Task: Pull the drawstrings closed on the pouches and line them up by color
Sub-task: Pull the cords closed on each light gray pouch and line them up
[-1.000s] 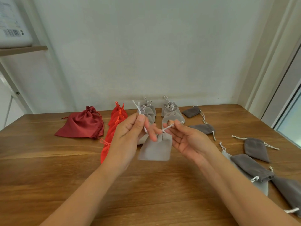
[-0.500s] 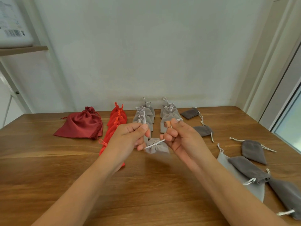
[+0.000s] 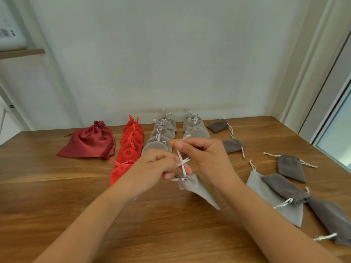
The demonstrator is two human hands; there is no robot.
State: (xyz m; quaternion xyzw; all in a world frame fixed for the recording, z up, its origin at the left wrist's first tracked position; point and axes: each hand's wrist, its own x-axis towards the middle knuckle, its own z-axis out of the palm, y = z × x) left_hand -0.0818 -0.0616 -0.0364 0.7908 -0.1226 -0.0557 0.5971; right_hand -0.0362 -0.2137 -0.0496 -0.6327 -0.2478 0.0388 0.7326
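My left hand (image 3: 154, 166) and right hand (image 3: 204, 158) each pinch a white drawstring (image 3: 182, 164) of the light grey pouch (image 3: 195, 188), which hangs cinched between them above the desk (image 3: 57, 196). Beyond my hands stand rows of red pouches (image 3: 131, 145) and grey pouches (image 3: 161, 135); dark grey pouches (image 3: 284, 186) lie scattered to my right.

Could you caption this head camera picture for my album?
Both hands, left and right, hold the white drawstrings of a cinched light grey pouch.
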